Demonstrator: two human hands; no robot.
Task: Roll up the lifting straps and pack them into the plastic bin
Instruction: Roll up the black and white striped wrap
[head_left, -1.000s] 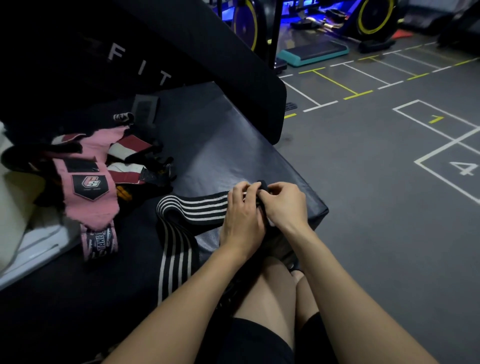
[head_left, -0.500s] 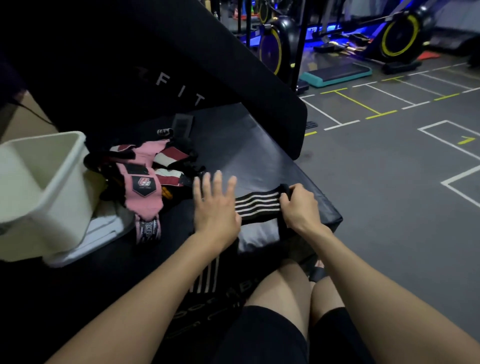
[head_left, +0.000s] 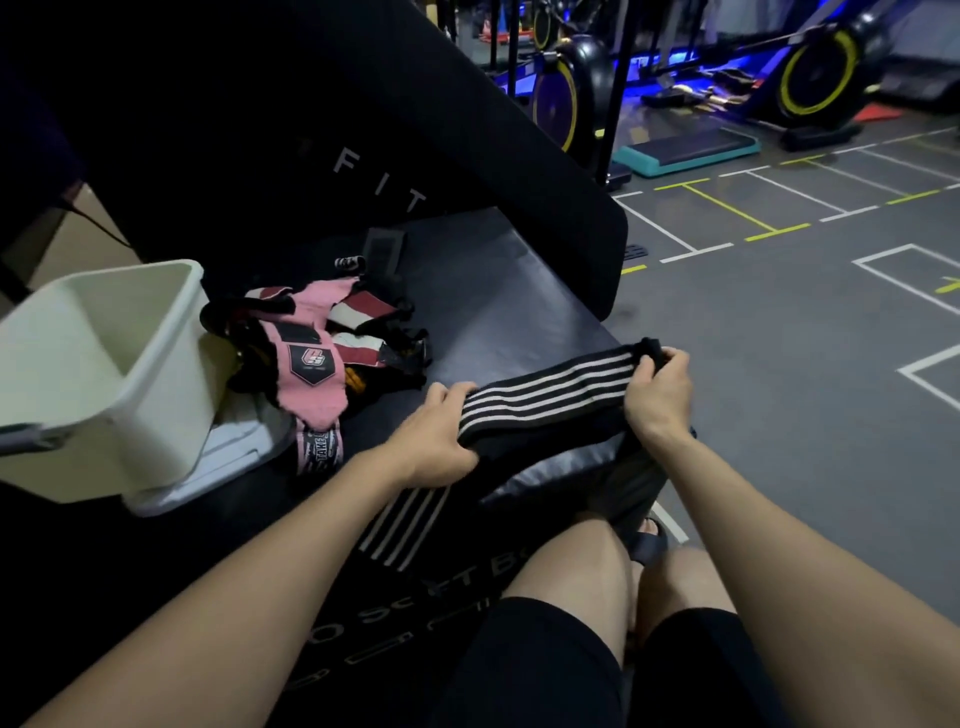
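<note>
A black strap with white stripes (head_left: 545, 397) lies stretched across the front of a black padded box (head_left: 493, 312). My right hand (head_left: 658, 397) pinches its far end near the box's right corner. My left hand (head_left: 434, 434) grips the strap further along, and the rest of the strap hangs down the box's front below that hand. A white plastic bin (head_left: 104, 374) stands tilted at the left on a white lid. A heap of pink, red-and-white and black straps (head_left: 322, 358) lies between the bin and my hands.
A slanted black pad lettered FIT (head_left: 363, 130) rises behind the box. Grey gym floor with white and yellow lines (head_left: 779, 312) spreads to the right. Exercise bikes and a teal step platform (head_left: 685, 150) stand at the back. My bare knees are below the hands.
My hands started together at the strap's end. The left hand slid left along the strap and now grips it, so a flat length is stretched between both hands. The view shifted, showing the bin.
</note>
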